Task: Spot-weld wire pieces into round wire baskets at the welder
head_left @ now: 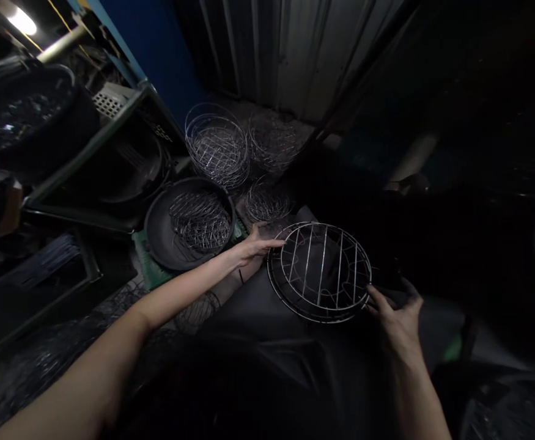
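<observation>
Dark cloth [290,360] fills the bottom centre, nearest the camera. Round wire rack [323,260] sits right of centre, between the hands, its bars running roughly top to bottom. Left hand [254,246] grips the upper-left rim; right hand [401,318] pinches the lower-right rim. Neither is nearer.

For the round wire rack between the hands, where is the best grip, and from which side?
Probably the outer rim, from left and right together. The wire rack is broad and round, so opposite holds should balance it, and its parallel bars are thin with open gaps. The left hand and right hand are at opposite sides.
</observation>
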Demonstrator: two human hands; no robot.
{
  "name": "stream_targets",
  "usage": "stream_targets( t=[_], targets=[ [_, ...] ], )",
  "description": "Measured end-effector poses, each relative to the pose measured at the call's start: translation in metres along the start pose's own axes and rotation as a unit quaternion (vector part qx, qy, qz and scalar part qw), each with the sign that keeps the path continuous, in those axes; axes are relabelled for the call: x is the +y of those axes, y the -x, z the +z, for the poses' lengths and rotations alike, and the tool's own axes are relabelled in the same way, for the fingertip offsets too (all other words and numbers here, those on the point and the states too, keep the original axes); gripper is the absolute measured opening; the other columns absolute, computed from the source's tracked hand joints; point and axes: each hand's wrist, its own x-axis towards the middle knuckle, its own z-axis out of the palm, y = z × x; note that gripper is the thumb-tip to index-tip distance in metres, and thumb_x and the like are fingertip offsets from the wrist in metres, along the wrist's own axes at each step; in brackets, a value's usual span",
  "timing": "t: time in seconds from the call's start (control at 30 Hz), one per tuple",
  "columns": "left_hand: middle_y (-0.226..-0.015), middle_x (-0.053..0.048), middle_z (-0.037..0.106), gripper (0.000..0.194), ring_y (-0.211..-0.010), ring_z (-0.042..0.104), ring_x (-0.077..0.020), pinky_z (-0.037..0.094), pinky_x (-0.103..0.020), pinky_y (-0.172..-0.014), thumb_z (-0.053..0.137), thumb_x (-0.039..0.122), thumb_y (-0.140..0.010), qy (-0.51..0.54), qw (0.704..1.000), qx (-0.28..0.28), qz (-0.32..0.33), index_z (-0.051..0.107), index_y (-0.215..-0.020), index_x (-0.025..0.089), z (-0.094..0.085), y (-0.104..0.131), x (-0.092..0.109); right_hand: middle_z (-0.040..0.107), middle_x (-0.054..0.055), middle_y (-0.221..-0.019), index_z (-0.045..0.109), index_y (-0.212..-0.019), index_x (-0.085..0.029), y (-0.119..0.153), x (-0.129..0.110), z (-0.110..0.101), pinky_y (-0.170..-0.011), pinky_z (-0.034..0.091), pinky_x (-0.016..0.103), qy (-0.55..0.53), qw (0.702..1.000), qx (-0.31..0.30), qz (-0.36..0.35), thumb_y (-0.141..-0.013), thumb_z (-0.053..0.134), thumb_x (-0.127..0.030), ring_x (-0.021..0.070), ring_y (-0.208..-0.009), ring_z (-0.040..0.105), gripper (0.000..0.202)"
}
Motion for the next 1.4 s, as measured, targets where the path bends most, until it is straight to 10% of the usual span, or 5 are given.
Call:
stream_targets(
  t=[0.33,0.63,1.03,1.4],
  targets=[
    [-0.107,-0.012,0.061,0.107,-0.101,0.059,-0.02,0.04,-0.04,-0.098,0.087,0.025,-0.047,-0.054,0.995,-0.053,0.067,0.025,-0.134,0.015,0.006,-0.007,0.016,0.062,0.0,-0.087,0.025,-0.139,-0.025,0.004,0.001,-0.004,-0.095,0.045,0.048,-0.015,1.0,-0.001,0.0,-0.052,0.083,-0.046,0.0207,-0.092,0.063,0.106],
    [-0.087,-0.004,0.056,0.116,-0.08,0.06,-0.0182,0.051,-0.039,-0.076,0.086,0.036,-0.05,-0.183,0.968,-0.08,0.154,0.014,-0.14,0.024,0.028,0.014,0.054,0.056,0.004,-0.105,0.023,-0.142,-0.031,0.045,-0.007,-0.037,-0.09,0.048,0.047,0.003,0.998,0.053,-0.042,-0.056,0.082,-0.044,0.0208,-0.092,0.061,0.105],
    [-0.118,-0.004,0.057,0.072,-0.11,0.055,-0.0234,0.043,-0.039,-0.094,0.073,0.044,-0.068,-0.366,0.856,-0.236,0.279,0.042,-0.132,0.036,0.067,0.026,0.115,0.057,0.002,-0.096,0.021,-0.141,-0.027,0.083,-0.028,-0.057,-0.09,0.046,0.042,-0.042,0.988,0.134,-0.06,-0.053,0.081,-0.046,0.0191,-0.092,0.059,0.108],
    [-0.115,0.0,0.059,0.064,-0.105,0.056,-0.0204,0.043,-0.034,-0.09,0.073,0.044,-0.067,-0.386,0.844,-0.236,0.289,0.05,-0.126,0.034,0.079,0.019,0.131,0.056,0.005,-0.099,0.026,-0.142,-0.022,0.081,-0.033,-0.065,-0.096,0.038,0.05,0.04,0.979,0.182,-0.082,-0.056,0.074,-0.057,0.0273,-0.102,0.053,0.105]
  ],
)
